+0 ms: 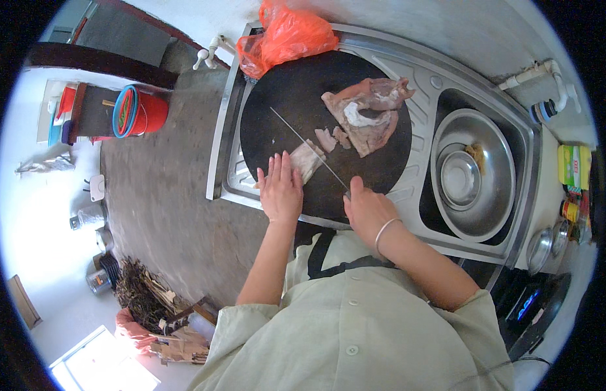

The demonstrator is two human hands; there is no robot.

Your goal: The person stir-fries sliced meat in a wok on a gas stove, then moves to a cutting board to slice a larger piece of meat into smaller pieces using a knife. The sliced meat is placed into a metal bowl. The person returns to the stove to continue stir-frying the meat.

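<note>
A round dark chopping board [283,88] lies across the drainboard of a steel sink. My right hand [370,210] grips the handle of a knife [310,147], seen edge-on, its blade reaching up and left over a pale slab of meat [307,159]. Flat on that slab's left part rests my left hand [282,188], fingers held together. Just beyond the blade lie a few small cut slices [326,140]. A larger piece of meat with skin [364,115] sits at the board's upper right. The meat under my left palm is hidden.
An orange plastic bag [293,36] sits at the board's far edge. Right of the board, the sink basin holds a large steel bowl [496,195] with smaller bowls inside. Water taps [552,80] are on the wall; a red bucket [151,113] stands on the left.
</note>
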